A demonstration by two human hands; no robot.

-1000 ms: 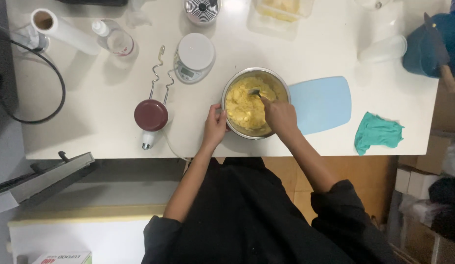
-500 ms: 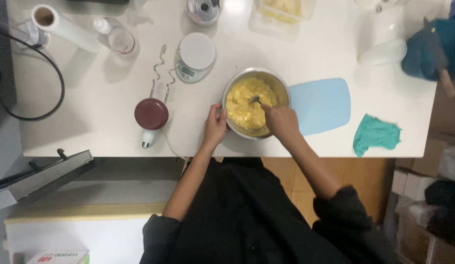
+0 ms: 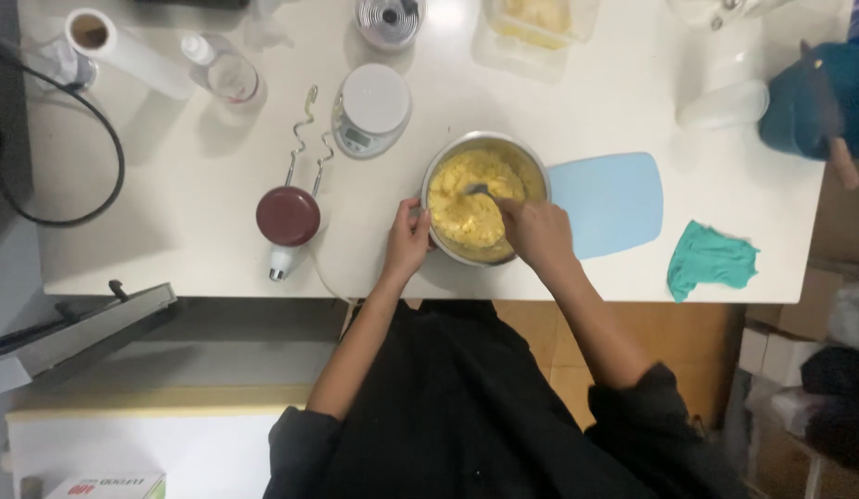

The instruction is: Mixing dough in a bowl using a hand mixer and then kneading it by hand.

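Showing a steel bowl (image 3: 537, 166) of yellow batter (image 3: 462, 208) near the white table's (image 3: 171, 203) front edge. The left hand (image 3: 407, 242) grips the bowl's rim; the right hand (image 3: 538, 233) is closed around a spoon (image 3: 477, 190) sunk in batter. A pale blue board (image 3: 610, 203) lies just beside the bowl.
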